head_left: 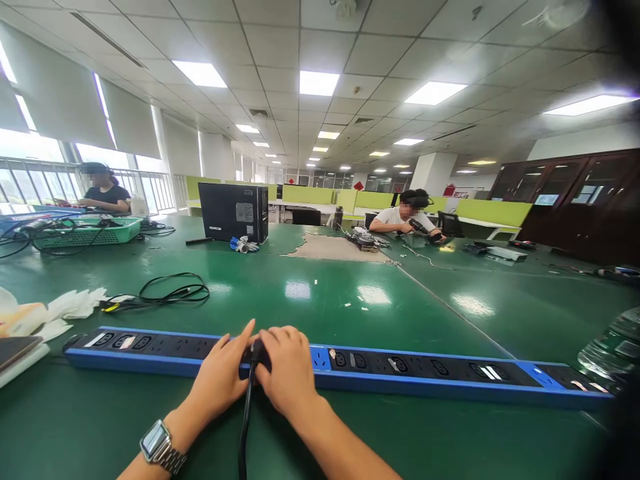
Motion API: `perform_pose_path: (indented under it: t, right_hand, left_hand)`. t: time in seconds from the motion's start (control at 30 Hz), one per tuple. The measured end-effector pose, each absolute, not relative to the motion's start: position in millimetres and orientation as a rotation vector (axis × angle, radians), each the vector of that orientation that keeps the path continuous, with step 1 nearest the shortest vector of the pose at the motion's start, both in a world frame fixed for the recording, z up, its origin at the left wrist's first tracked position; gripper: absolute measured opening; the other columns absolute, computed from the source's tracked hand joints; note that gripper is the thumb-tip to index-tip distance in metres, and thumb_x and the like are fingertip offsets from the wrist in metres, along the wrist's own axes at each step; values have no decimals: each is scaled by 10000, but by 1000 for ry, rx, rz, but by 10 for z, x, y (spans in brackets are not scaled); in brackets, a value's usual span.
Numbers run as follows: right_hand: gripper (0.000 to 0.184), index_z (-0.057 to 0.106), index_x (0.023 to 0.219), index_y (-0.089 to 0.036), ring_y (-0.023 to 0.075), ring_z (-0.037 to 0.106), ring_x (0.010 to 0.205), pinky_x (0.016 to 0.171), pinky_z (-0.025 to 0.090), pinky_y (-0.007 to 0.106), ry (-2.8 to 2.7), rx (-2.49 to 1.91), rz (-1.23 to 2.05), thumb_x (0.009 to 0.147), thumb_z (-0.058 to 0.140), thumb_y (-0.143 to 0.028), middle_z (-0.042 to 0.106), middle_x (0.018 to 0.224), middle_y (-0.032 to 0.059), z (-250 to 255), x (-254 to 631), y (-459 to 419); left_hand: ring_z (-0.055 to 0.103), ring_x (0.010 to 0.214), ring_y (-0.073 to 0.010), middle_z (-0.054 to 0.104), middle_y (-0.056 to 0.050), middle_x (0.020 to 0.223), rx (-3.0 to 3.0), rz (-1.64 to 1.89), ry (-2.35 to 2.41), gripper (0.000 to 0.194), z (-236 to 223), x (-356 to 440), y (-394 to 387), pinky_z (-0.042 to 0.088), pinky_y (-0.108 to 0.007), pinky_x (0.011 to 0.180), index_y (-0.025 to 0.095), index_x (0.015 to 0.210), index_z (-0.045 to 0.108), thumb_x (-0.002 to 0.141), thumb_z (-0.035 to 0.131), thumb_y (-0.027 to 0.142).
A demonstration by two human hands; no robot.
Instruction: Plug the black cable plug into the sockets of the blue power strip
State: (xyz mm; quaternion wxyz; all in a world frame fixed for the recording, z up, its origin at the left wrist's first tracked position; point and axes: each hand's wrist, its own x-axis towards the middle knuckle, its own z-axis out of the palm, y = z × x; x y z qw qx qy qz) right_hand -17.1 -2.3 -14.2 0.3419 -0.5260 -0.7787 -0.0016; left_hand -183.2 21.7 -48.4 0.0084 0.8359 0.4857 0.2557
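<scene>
A long power strip (425,367) with a blue casing and black socket panels lies across the green table in front of me. Near its middle, a black power plug (257,352) stands against the sockets, its thick cable (245,427) running down toward me. My right hand (289,367) is closed around the plug from the right, thumb in front. From the left, my left hand (225,373) grips the strip just beside the plug, its fingers partly hidden. Whether the plug's prongs sit fully in a socket cannot be seen. A metal-banded watch (156,441) is on my left wrist.
A coiled black cable (175,290) and white tissues (75,305) lie to the left. Farther back are a green basket (90,235) of cables and a black computer case (233,212). A clear plastic bottle (613,350) stands right. Two people sit across the table.
</scene>
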Motion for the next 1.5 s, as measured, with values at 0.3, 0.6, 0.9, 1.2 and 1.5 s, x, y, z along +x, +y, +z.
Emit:
perform_pose_path:
  t: [0.3, 0.6, 0.9, 1.2, 1.5]
  right_hand:
    - [297, 630, 1111, -215, 237, 576, 1018, 880, 451, 391, -1615, -1204, -38, 881, 565, -392, 695, 1066, 76, -43, 632, 51]
    - [246, 621, 1094, -241, 230, 584, 997, 889, 459, 413, -1917, -1347, 99, 894, 545, -364, 696, 1078, 54, -320, 979, -128]
    - [595, 468, 1351, -232, 288, 484, 1225, 1066, 322, 536, -2020, -1444, -182, 801, 622, -401, 550, 1368, 87, -393, 1094, -184]
    - [710, 458, 1362, -207, 298, 460, 1273, 1054, 362, 484, -1914, -1580, -316, 733, 678, -450, 530, 1384, 102, -613, 1164, -221]
    - [657, 522, 1306, -216, 308, 465, 1268, 1025, 382, 528, -1833, -1608, -214, 764, 634, -570, 549, 1365, 100, -546, 1103, -204]
  left_hand:
    - [531, 1250, -254, 608, -54, 1326, 2535, 773, 1549, 946, -393, -1774, 172, 271, -523, 1136, 271, 1510, 72, 770, 661, 301]
    - [541, 1238, -247, 619, -55, 1310, 2521, 809, 1545, 906, -389, -1776, 175, 277, -520, 1133, 282, 1499, 143, 768, 677, 322]
    - [508, 1254, -285, 554, -106, 1372, 2570, 920, 1293, 710, -288, -1350, 78, 307, -534, 1110, 245, 1404, 399, 773, 708, 344]
    - [638, 1006, -215, 710, -48, 1091, 2376, 1331, 1196, 357, -216, -706, 142, 486, -382, 921, 241, 1174, 612, 845, 526, 133]
    - [684, 936, -222, 734, -45, 1045, 2290, 1237, 1422, 324, -268, -1799, 144, 535, -338, 837, 223, 1153, 626, 885, 486, 339]
